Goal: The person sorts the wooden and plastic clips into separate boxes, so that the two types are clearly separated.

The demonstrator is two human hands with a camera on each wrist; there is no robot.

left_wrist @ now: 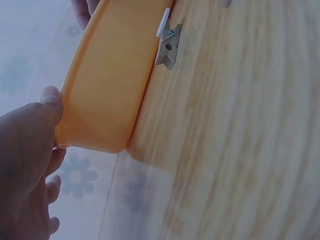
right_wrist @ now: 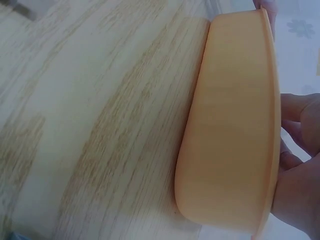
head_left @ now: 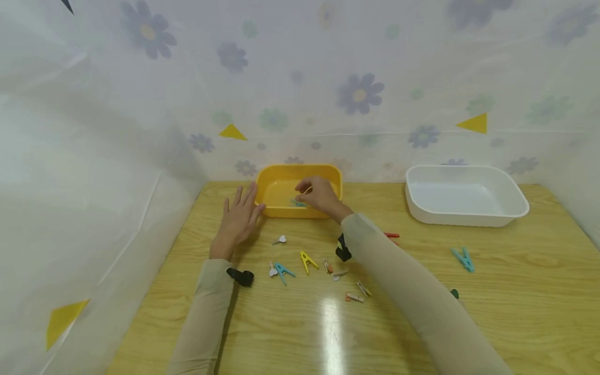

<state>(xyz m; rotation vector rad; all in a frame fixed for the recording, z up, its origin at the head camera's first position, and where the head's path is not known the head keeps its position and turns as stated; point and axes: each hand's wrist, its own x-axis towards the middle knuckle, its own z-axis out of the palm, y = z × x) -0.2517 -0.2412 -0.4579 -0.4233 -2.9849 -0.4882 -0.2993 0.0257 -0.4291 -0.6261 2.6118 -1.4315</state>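
My right hand (head_left: 319, 195) reaches into the yellow tub (head_left: 300, 212), its thumb and forefinger bent with a gap between them. Just under the thumb, inside the tub, shows a blue clothespin (head_left: 298, 203). My left hand (head_left: 238, 221) has its fingers spread at the tub's left end, the thumb against the rim. In the left wrist view a small wooden clothespin (left_wrist: 170, 45) with a white piece lies beside the tub wall (left_wrist: 112, 75). The right wrist view has the tub's outer wall (right_wrist: 230, 120) in front of my right hand's fingers (right_wrist: 295, 107).
A yellow clothespin (head_left: 307, 261), a blue clothespin (head_left: 283, 272) and several small wooden clothespins (head_left: 354, 297) lie in front of the tub. Red clothespin ends (head_left: 391, 235) show past the right sleeve. At right are a teal clothespin (head_left: 464, 259) and a white tub (head_left: 464, 219).
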